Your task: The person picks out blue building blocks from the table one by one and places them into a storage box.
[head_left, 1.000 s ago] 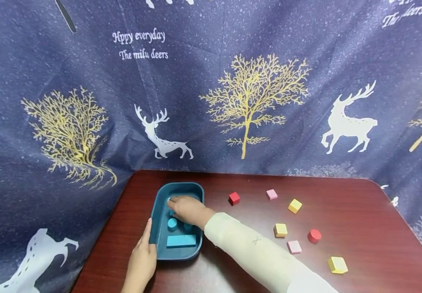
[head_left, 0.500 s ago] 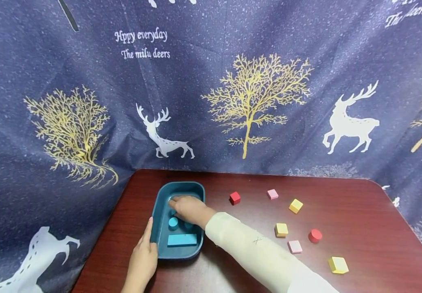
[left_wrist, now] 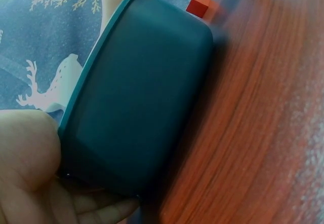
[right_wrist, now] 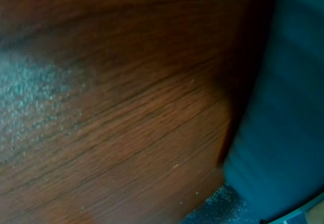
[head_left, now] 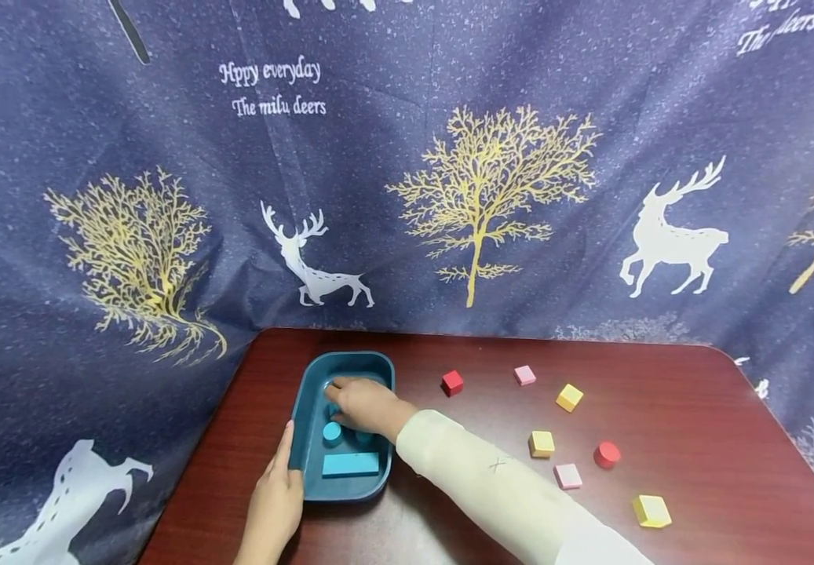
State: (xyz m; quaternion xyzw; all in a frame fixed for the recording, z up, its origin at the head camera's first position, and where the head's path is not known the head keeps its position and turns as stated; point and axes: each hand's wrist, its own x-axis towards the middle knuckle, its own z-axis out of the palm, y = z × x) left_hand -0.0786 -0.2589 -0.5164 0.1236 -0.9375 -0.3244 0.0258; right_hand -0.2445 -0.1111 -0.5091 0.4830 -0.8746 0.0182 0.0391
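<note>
A dark teal plastic tray (head_left: 297, 439) stands at the table's left side. My left hand (head_left: 275, 494) holds its near left corner; in the left wrist view the thumb side lies by the rim and fingers reach along the wall below. My right hand (head_left: 364, 404) reaches down inside the tray, its fingers and thumb curled round a small blue block (head_left: 333, 410) that they mostly hide. Near it in the tray lie a blue round block (head_left: 332, 433) and a long blue rectangular block (head_left: 350, 464). Another blue piece (head_left: 363, 437) shows partly under the right hand.
Right of the tray lie a red cube (head_left: 452, 383), a red cylinder (head_left: 607, 455), pink blocks (head_left: 525, 375) and several yellow cubes (head_left: 570, 398) on the dark red-brown table (head_left: 731, 439). A patterned blue curtain (head_left: 378, 157) hangs behind the far edge.
</note>
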